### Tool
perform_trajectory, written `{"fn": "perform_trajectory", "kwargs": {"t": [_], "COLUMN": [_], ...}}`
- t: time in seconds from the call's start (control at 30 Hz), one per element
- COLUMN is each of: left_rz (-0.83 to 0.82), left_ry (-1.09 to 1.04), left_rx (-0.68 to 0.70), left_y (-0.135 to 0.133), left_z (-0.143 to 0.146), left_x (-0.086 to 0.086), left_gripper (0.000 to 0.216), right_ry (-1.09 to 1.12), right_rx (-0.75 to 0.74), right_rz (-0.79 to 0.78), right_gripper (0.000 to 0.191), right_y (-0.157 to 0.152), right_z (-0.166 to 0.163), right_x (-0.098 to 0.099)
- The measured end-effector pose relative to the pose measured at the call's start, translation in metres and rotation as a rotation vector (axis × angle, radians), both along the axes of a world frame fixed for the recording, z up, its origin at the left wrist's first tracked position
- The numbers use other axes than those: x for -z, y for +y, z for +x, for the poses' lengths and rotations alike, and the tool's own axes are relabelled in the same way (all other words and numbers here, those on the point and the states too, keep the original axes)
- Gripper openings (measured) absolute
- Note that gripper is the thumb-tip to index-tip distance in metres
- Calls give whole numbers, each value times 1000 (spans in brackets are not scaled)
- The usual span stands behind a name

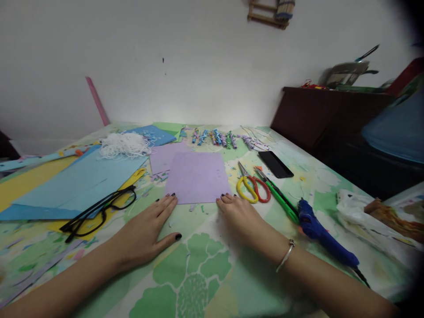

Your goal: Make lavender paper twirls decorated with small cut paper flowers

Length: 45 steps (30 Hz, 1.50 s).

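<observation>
A lilac square of paper lies flat on the green floral tablecloth. My left hand rests flat and open on the cloth, its fingertips touching the paper's near left corner. My right hand also lies flat with fingers stretched, the tips at the paper's near right corner. Neither hand holds anything. A silver bangle sits on my right wrist.
Right of the paper lie yellow and red scissors, a green cutter, a blue glue gun and a black phone. Black glasses, blue and yellow sheets and white shreds sit left. Rolled paper pieces line the back.
</observation>
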<state>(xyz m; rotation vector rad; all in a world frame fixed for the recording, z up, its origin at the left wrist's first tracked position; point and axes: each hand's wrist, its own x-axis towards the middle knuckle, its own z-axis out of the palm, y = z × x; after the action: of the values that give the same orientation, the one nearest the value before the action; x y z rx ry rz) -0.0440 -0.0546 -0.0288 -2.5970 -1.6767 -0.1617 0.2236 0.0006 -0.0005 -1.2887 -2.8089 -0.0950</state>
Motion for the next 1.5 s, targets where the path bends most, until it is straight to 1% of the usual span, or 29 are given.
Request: {"fn": "perform_trajectory", "kwargs": {"t": [0.13, 0.27, 0.33, 0.4, 0.47, 0.57, 0.63, 0.7, 0.8, 0.83, 0.9, 0.97, 1.0, 1.07, 1.1, 1.13, 1.17, 1.23, 1.3, 1.37, 1.43, 1.5], "left_rz": [78, 76, 89, 116, 120, 101, 102, 151, 317, 358, 377, 306, 246, 104, 36, -18, -56, -85, -59, -4, 49, 57], "left_ry": [3, 69, 91, 88, 79, 76, 82, 80, 19, -11, -68, -98, -99, -72, -53, -37, -26, -23, -43, -76, -104, -101], "left_rx": [-44, -78, -125, -189, -220, -212, -211, -214, -204, -186, -107, 51, 153, 361, 442, 500, 529, 513, 436, 342, 261, 186], "left_y": [-3, -6, -11, -16, -20, -22, -21, -21, -25, -27, -29, -27, -25, -17, -12, -8, -3, 3, 6, 6, 1, -6], "left_z": [2, 5, 5, 2, -2, -6, -3, 3, 17, 22, 33, 45, 51, 65, 71, 76, 79, 80, 72, 57, 38, 19], "left_x": [6, 7, 7, 7, 8, 8, 6, 4, -2, -5, -10, -15, -17, -20, -21, -21, -20, -16, -10, -5, -3, -5], "left_gripper": [80, 83, 84, 84, 84, 81, 77, 71, 56, 51, 43, 41, 43, 47, 50, 53, 55, 57, 57, 54, 50, 47], "right_ry": [16, 27, 37, 54, 76, 108, 124, 136, 164, 188, 313, 389, 380, 304, 262, 226, 196, 159, 156, 172, 196, 217], "right_rx": [44, 68, 79, 84, 72, 52, 54, 51, 51, 66, 113, 230, 307, 458, 527, 576, 623, 686, 706, 693, 684, 681], "right_rz": [14, 44, 56, 68, 82, 97, 108, 116, 141, 166, 293, 438, 478, 488, 456, 404, 343, 223, 144, 111, 103, 101], "right_gripper": [30, 26, 26, 29, 35, 40, 43, 46, 52, 54, 54, 53, 53, 54, 55, 56, 56, 56, 52, 43, 34, 33], "right_y": [-2, -5, -8, -12, -14, -16, -19, -27, -48, -56, -72, -83, -87, -91, -91, -91, -90, -88, -85, -81, -79, -77], "right_z": [13, 17, 18, 20, 23, 24, 24, 26, 41, 50, 75, 106, 122, 150, 162, 171, 178, 185, 187, 186, 185, 185], "right_x": [1, 2, 2, 4, 7, 12, 14, 15, 14, 13, 12, 12, 12, 14, 15, 16, 17, 18, 17, 13, 8, 4]}}
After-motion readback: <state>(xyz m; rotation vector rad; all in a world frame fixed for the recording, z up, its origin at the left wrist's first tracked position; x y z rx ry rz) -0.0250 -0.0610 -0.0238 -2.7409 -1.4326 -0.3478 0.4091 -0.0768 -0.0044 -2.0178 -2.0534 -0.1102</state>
